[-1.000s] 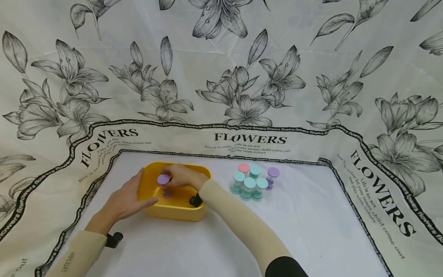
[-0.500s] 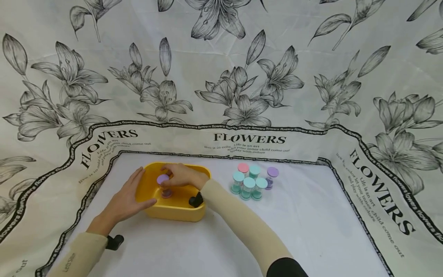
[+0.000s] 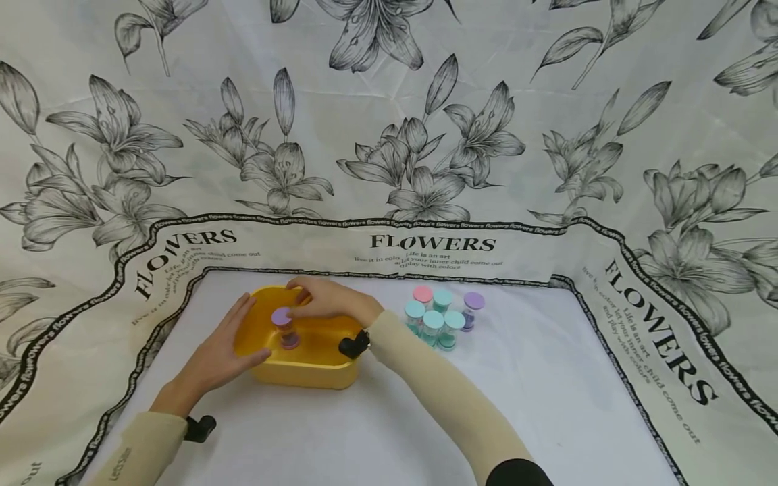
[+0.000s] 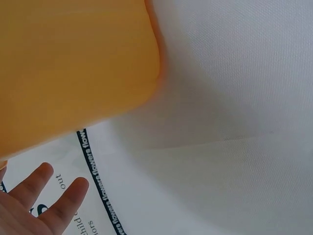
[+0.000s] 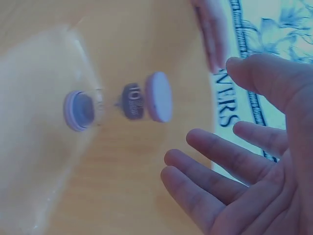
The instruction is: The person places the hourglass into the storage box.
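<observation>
A purple-capped sand timer (image 3: pixel 286 329) stands upright inside the yellow bin (image 3: pixel 304 376). In the right wrist view the timer (image 5: pixel 132 101) bears a "10" on its glass, and dark sand shows in both bulbs. My right hand (image 3: pixel 331 298) is over the bin's back part, just right of the cap. That hand (image 5: pixel 239 181) has its fingers spread and apart from the timer. My left hand (image 3: pixel 213 358) lies along the bin's left side with straight fingers, its thumb by the front left rim. In the left wrist view the bin's wall (image 4: pixel 73 63) fills the upper left.
Right of the bin, on the white cloth, stands a group of sand timers: several teal-capped ones (image 3: pixel 433 324), a pink-capped one (image 3: pixel 422 294) and a purple-capped one (image 3: pixel 473 307). A flower-printed cloth (image 3: pixel 425 155) rises behind the table.
My right hand has let go of the purple-capped sand timer and drawn slightly back to the right, its fingers opening. The timer stays upright in the bin. My left hand has hardly moved.
</observation>
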`<state>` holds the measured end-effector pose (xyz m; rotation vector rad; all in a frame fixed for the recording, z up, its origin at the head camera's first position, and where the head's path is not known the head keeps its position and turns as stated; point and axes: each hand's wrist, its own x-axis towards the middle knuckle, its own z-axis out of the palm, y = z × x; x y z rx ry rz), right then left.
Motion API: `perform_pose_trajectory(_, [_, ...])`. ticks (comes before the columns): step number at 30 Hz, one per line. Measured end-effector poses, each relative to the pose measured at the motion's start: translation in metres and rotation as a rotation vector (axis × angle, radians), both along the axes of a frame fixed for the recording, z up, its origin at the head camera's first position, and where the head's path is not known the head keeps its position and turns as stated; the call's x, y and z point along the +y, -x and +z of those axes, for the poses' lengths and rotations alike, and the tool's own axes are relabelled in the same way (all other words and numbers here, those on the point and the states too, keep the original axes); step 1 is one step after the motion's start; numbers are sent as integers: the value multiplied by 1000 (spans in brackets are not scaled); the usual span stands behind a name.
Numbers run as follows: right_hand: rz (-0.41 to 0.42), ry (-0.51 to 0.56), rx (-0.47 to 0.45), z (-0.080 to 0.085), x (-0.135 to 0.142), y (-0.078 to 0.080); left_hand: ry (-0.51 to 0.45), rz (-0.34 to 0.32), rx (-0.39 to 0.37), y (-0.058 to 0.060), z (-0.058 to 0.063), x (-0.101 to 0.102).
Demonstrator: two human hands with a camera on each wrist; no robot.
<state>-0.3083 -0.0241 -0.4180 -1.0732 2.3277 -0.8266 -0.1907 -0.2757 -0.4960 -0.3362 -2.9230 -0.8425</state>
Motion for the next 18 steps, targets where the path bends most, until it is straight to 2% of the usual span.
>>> perform_pose_trajectory(10, [-73,155,3,23,50,2,-21,3,14,0,-3,1])
perform_pose_trajectory(14, [-127,194,17,24,80,3,-19,2,25,-1,-3,0])
perform_pose_trajectory(18, [-218,223,58,21,113,0,-23,-1,23,-1,-2,0])
